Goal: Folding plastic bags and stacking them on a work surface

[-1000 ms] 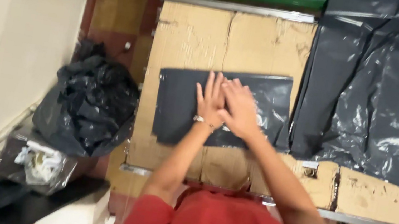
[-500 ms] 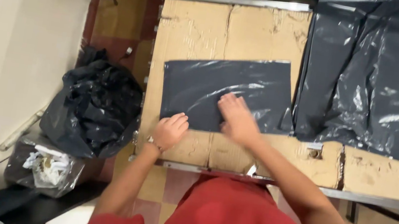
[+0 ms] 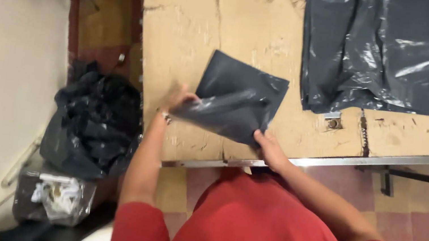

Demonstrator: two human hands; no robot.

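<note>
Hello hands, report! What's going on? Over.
Left hand and right hand both grip folded grey bag. Bag lifted over table. Nothing blocking.

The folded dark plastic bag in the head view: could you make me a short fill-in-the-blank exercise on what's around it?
1. The folded dark bag is held by ____ hands, the left hand and the right hand.
2. The person's sleeves are ____ in colour.
3. The bag is over a worn ____ table.
4. The full black sack stands on the ____, beside the table.

Missing words: two; red; tan; floor
</note>
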